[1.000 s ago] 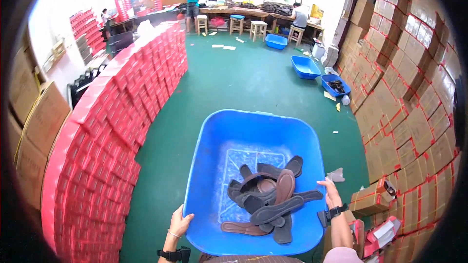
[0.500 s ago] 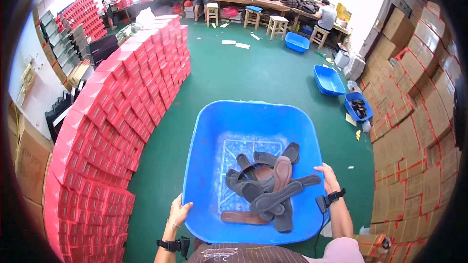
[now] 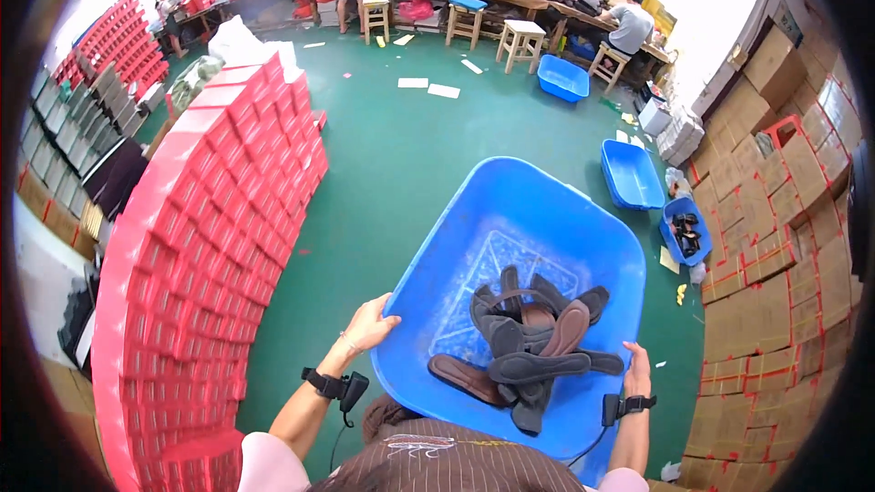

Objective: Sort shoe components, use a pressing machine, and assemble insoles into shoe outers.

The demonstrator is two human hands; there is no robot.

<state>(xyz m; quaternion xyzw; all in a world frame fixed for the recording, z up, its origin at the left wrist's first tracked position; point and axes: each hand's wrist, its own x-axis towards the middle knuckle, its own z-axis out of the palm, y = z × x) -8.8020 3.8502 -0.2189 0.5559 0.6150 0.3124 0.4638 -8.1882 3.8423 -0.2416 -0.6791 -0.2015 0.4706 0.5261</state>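
I carry a large blue plastic tub (image 3: 488, 196) in front of my body, turned at an angle to me. My left hand (image 3: 369, 324) is closed on its left rim, thumb over the edge. On the right rim my right hand (image 3: 637, 370) is closed too, with fingertips over the edge. Several dark grey shoe insoles (image 3: 538, 365) lie in a loose heap toward the tub's near right part. Among them are brown ones, including a brown insole (image 3: 567, 328) on top. Both wrists wear black straps with small devices.
A tall stack of pink-red boxes (image 3: 200, 246) stands along the left. Brown cartons (image 3: 752, 328) are piled on the right. Further off on the green floor sit other blue tubs (image 3: 631, 178), wooden stools (image 3: 521, 44) and paper scraps. Two people work at the far bench; another stands far left.
The tub has turned clockwise and shifted right, with my left hand further forward and my right hand lower. The far tubs and box stack appear nearer.
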